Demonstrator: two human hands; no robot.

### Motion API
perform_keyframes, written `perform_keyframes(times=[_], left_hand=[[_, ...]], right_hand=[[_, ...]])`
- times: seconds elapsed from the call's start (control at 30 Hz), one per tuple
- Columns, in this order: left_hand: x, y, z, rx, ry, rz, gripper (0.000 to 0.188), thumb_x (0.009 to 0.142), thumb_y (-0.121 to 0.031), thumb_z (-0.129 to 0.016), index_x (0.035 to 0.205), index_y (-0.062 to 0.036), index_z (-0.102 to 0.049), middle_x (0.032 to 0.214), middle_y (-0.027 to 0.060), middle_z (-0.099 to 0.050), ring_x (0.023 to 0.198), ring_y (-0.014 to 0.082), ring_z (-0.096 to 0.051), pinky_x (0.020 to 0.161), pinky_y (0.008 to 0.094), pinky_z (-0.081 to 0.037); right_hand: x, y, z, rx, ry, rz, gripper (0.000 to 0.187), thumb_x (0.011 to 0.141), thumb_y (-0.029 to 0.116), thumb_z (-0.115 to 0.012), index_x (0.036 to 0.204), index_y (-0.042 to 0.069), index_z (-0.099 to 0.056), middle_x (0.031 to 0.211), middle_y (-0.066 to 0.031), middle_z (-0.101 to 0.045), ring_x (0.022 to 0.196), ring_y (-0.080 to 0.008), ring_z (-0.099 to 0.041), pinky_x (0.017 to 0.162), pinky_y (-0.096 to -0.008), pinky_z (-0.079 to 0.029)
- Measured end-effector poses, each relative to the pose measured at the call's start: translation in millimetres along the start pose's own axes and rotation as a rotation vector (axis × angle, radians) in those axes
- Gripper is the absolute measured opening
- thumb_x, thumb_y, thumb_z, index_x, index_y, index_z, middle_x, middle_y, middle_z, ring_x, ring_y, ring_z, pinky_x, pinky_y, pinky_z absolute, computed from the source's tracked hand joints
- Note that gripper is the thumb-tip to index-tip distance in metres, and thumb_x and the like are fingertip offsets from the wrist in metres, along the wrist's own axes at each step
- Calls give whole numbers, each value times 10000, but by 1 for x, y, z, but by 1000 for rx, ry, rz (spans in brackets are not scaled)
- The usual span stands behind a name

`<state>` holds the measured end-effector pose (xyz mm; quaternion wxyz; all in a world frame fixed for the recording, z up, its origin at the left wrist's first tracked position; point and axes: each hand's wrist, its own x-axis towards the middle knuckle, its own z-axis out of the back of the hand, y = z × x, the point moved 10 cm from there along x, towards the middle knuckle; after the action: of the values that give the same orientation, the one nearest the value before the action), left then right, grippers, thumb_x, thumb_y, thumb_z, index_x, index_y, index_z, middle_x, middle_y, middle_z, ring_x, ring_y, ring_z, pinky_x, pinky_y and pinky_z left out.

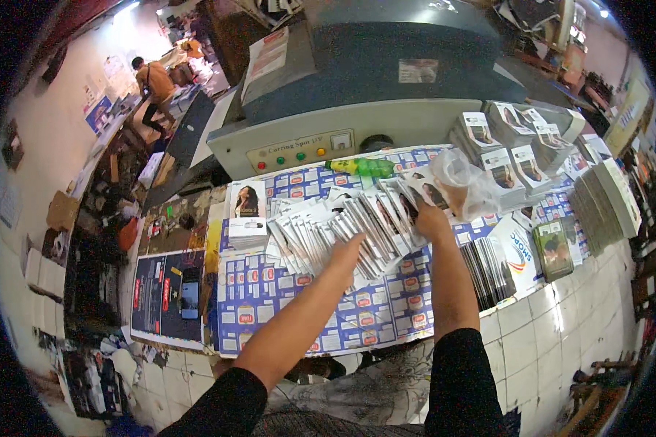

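A long fanned row of white printed cards [310,237] with portrait photos lies slantwise across the table in front of me. My left hand [345,256] is closed on the near edge of the row around its middle, thumb on top and the other fingers mostly hidden. At the right end my right hand [431,221] grips more of these cards, its fingertips partly tucked among them. To the left of the row stands a neat stack of cards [247,211]. A green plastic bottle [368,168] lies on its side behind the row, and a clear plastic bag [465,186] sits beyond my right hand.
Several card stacks [504,169] stand at the back right. Nearer are a dark fanned row [486,273], a green-brown pack [552,249] and a tall grey pile [601,207]. A phone [189,295] lies left. Behind the table stands a large machine [291,146]; another person [157,87] is far left.
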<state>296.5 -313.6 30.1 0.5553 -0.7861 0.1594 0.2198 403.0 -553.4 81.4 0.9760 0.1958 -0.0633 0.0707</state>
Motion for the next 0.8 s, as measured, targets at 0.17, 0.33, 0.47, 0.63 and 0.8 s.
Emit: perform_keyframes(times=[0.17, 0.33, 0.47, 0.63, 0.8], left_hand=[[5, -6, -37, -29, 5, -16, 544, 870, -336, -750, 1294, -47, -568, 1273, 108, -628, 1188, 248, -576, 961, 421, -483], [17, -11, -62, 6, 2, 41, 1007, 760, -422, -865, 1475, 26, -316, 1406, 185, -502, 1208, 299, -550, 962, 461, -497], [65, 3, -20, 131, -294, -3, 936, 737, -360, -874, 1400, 61, -365, 1346, 222, -537, 1163, 299, -576, 916, 475, -509], [34, -14, -5, 402, -444, -95, 591, 684, -152, -828, 1175, 42, -563, 1063, 184, -679, 851, 299, -690, 690, 426, -561], [28, -36, 28, 368, -297, -221, 497, 774, -3, -728, 1236, 41, -548, 1087, 186, -675, 880, 306, -694, 711, 447, -578]], right_hand=[[-17, -6, -8, 139, 153, -8, 437, 833, 186, -549, 1220, -16, -579, 1023, -335, -665, 978, -515, -634, 886, -538, -506], [-41, 63, -9, 178, 304, 11, 567, 887, 309, -534, 1406, 83, -492, 1223, -295, -629, 1189, -478, -558, 1031, -509, -438], [-44, 101, -53, 53, 359, 309, 514, 1030, 388, -278, 1418, 118, -482, 1484, -231, -458, 1356, -469, -409, 1127, -604, -298], [-79, 96, -28, 343, 530, 149, 596, 995, 422, -310, 1380, 15, -514, 1528, -251, -403, 1419, -379, -385, 1201, -443, -237], [-48, 31, 3, 852, -107, -130, 470, 895, 286, -619, 1247, -26, -619, 1053, -226, -703, 949, -388, -680, 836, -416, -527]])
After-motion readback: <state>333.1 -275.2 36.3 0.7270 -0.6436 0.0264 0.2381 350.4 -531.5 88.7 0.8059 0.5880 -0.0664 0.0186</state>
